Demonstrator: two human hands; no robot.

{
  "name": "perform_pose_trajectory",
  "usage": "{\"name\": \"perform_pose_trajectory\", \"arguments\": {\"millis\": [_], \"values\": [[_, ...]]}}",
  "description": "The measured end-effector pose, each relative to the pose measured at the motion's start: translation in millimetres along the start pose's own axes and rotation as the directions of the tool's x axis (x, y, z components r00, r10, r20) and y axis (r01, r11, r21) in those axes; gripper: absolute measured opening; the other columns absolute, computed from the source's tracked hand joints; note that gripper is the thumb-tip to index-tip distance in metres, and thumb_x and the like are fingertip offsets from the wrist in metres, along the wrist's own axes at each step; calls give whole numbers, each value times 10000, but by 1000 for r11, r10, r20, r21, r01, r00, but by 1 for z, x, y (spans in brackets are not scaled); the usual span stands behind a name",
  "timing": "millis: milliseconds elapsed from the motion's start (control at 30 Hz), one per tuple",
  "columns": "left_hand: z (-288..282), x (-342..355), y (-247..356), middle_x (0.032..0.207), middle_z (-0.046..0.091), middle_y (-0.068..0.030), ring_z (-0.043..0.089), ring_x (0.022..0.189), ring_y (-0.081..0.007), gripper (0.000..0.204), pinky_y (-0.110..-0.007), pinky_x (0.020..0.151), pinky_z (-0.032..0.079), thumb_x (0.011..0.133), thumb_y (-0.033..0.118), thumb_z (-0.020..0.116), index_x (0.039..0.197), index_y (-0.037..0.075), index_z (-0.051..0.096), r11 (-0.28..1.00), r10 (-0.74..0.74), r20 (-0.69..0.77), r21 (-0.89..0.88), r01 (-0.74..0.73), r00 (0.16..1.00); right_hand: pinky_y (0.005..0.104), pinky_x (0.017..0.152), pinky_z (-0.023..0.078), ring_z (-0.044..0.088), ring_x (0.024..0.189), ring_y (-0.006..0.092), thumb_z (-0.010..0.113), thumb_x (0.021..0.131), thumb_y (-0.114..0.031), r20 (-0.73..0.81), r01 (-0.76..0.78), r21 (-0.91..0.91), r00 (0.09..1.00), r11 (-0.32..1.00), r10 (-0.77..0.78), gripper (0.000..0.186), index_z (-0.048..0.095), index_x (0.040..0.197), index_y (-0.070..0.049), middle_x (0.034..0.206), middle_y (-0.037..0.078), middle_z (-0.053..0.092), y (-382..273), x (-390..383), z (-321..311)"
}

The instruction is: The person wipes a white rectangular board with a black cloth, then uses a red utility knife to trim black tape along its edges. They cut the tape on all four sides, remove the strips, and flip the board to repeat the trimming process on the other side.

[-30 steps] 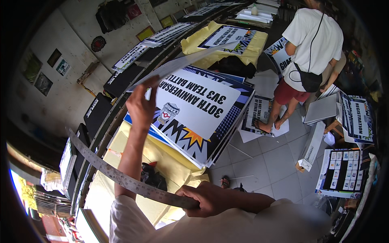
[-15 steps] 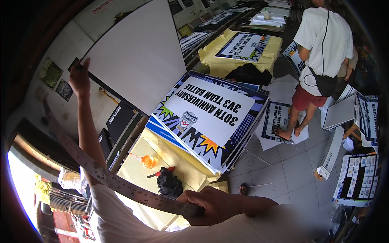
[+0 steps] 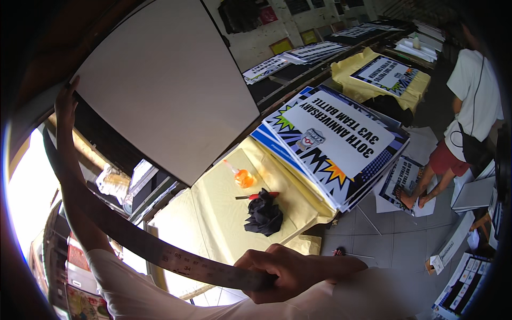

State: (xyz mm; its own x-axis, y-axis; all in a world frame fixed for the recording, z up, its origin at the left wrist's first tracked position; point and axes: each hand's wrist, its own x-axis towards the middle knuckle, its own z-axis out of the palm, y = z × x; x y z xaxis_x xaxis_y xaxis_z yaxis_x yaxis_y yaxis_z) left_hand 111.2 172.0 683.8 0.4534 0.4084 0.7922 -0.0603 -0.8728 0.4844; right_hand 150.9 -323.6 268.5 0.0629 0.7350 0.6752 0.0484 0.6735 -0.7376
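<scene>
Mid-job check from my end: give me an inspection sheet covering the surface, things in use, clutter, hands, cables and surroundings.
Surface: table covered in yellowish paper, brightly lit toward the left.
Job's things: large white board raised at a tilt; long metal ruler; stack of printed signs, edges uneven.
Clutter: crumpled black bundle, red tool next to it, orange bottle.
Hands: left hand grips the board's edge; right hand grips the ruler's end.
Cables: nothing certain; a thin black cord or strap on the co-worker.
Surroundings: tiled floor; co-worker in a white shirt at right.
</scene>
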Motion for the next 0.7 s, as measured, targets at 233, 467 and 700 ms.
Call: {"name": "perform_pose_trajectory", "arguments": {"millis": [233,467,700], "values": [[-188,-64,8,1301,649,-45,620,1179,-167,545,-341,998,486,953,343,736,1409,80,593,983,-65,-26,168,69,998,243,503,412,555,547,43,724,812,41,36,78,352,995,933,-97,477,510,1237,16,691,22,668,19,63,94],[-332,-161,-18,1302,649,-47,619,1179,-167,539,-340,1000,485,960,340,725,1410,78,590,930,-217,-83,286,232,973,230,542,478,624,605,55,786,758,19,-4,143,97,990,985,-143,470,546,1162,18,760,19,699,53,79,152],[-433,-258,-61,1302,649,-49,619,1179,-167,532,-339,1002,485,966,337,714,1412,75,588,854,-358,-157,343,391,920,280,573,502,665,600,144,845,729,-82,-37,281,-502,938,818,-345,444,574,1073,-8,721,45,676,104,74,148]]}}
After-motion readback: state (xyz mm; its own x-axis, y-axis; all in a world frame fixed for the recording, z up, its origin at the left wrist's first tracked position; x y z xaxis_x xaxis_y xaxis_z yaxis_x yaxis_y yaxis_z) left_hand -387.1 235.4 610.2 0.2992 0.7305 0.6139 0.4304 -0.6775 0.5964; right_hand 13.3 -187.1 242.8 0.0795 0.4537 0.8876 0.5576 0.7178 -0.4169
